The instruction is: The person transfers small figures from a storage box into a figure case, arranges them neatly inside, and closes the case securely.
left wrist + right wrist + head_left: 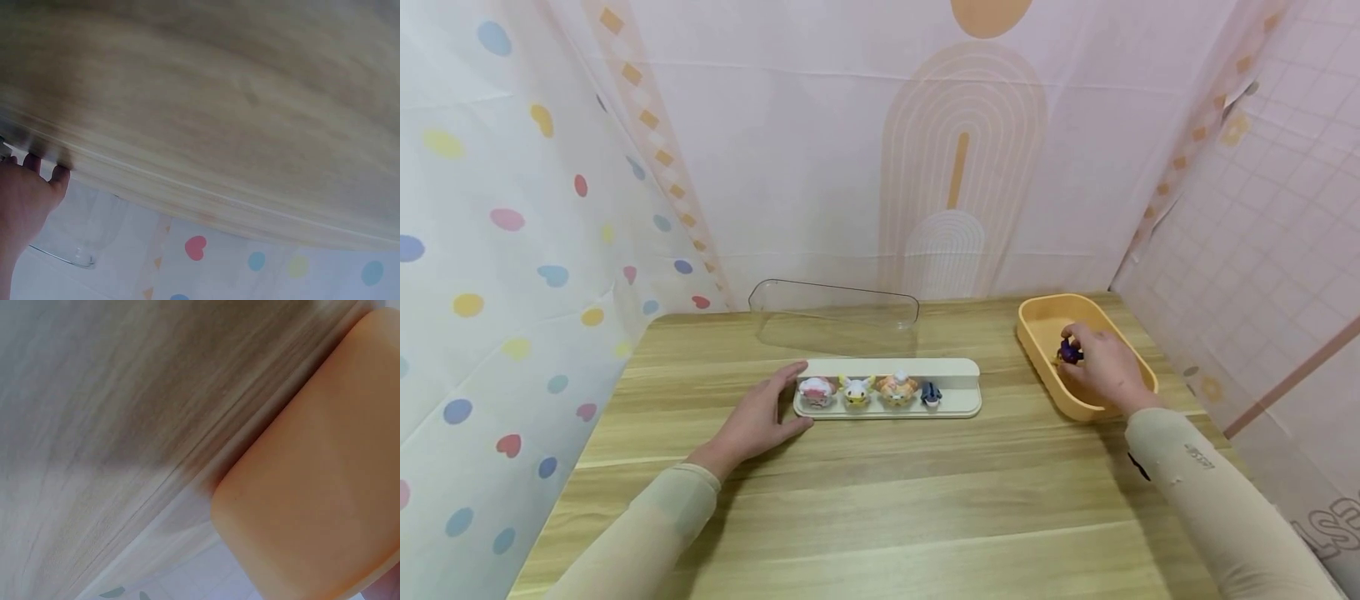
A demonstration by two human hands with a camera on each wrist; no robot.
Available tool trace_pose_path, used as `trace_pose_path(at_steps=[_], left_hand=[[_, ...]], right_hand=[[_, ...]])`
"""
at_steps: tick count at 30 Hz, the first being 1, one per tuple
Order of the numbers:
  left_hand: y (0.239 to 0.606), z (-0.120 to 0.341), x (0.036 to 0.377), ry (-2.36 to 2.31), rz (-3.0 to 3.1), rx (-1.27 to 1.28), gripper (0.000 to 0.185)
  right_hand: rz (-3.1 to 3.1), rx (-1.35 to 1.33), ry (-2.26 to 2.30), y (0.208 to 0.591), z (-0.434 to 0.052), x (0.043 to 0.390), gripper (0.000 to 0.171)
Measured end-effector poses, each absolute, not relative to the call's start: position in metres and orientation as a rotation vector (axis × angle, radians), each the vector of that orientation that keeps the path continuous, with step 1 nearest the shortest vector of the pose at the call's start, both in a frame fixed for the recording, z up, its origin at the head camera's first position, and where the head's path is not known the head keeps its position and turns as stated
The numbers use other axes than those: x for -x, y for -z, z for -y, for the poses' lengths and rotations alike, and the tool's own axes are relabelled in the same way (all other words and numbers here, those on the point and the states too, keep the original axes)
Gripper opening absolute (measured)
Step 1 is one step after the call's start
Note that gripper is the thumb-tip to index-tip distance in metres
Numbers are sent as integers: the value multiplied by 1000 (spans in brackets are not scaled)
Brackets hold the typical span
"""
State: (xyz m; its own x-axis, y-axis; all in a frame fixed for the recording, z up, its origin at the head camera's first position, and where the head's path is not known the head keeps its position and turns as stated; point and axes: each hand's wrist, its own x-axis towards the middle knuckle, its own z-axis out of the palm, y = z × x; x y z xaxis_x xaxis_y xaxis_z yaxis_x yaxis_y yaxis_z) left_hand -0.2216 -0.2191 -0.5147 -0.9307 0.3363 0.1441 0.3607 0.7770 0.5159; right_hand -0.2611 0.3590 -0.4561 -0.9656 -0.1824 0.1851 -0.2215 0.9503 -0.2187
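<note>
In the head view, a cream display stand (957, 402) lies at the table's middle, with a raised ledge along its back. On it stand a pink-and-white figurine (817, 392), a yellow-and-white figurine (856, 390), an orange-and-cream figurine (898, 389) and a small dark blue figurine (931, 394). My left hand (762, 419) holds the stand's left end, thumb at the front edge and fingers at the back. Over an orange tray (1051, 307) at the right, my right hand (1107, 367) pinches a dark purple figurine (1070, 353). Something yellow shows beneath it, partly hidden.
A clear plastic cover (833, 310) stands behind the display stand. Wood-grain tabletop (880, 508) extends in front. Patterned cloth (805, 167) hangs behind the table and on both sides. The tray's outer wall (312, 487) fills much of the right wrist view.
</note>
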Motion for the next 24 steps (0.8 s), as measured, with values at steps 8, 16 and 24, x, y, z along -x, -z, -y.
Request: trace_pose_path(at_steps=[8, 16, 24], left_hand=[[517, 220, 221, 855, 2904, 586, 95], [517, 220, 222, 858, 2906, 585, 96], [517, 219, 222, 873, 2908, 582, 97]], right_hand=[[2744, -406, -422, 448, -359, 265, 49], [2671, -444, -414, 418, -347, 260, 50], [2490, -713, -340, 403, -306, 249, 51]])
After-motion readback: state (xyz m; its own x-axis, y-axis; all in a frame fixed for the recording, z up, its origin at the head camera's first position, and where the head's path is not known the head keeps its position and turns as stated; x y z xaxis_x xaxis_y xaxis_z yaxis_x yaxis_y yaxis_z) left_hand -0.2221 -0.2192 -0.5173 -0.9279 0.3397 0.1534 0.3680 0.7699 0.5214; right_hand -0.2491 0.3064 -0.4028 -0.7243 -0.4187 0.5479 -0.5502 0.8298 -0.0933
